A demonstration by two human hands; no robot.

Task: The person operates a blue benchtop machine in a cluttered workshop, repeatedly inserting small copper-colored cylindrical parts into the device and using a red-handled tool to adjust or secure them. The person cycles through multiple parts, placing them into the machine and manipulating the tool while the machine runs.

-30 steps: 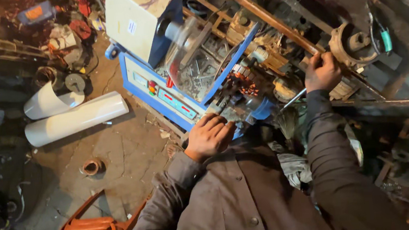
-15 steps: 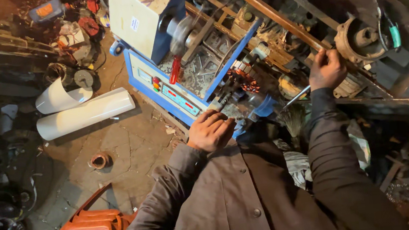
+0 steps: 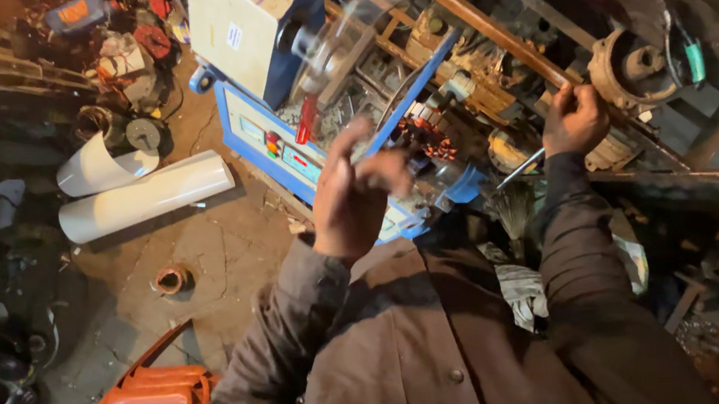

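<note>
Left hand (image 3: 357, 195): raised, blurred, fingers loosely curled, holding nothing visible, just near of blue machine (image 3: 284, 152).
Right hand (image 3: 574, 120): clamped on thin metal rod (image 3: 521, 169), right of machine.

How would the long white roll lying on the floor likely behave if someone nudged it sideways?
The long white roll lies on its side and looks cylindrical, so it would probably roll easily. It appears to be rolled sheet, likely light and somewhat crushable. The cracked, uneven floor might stop it soon.
</note>
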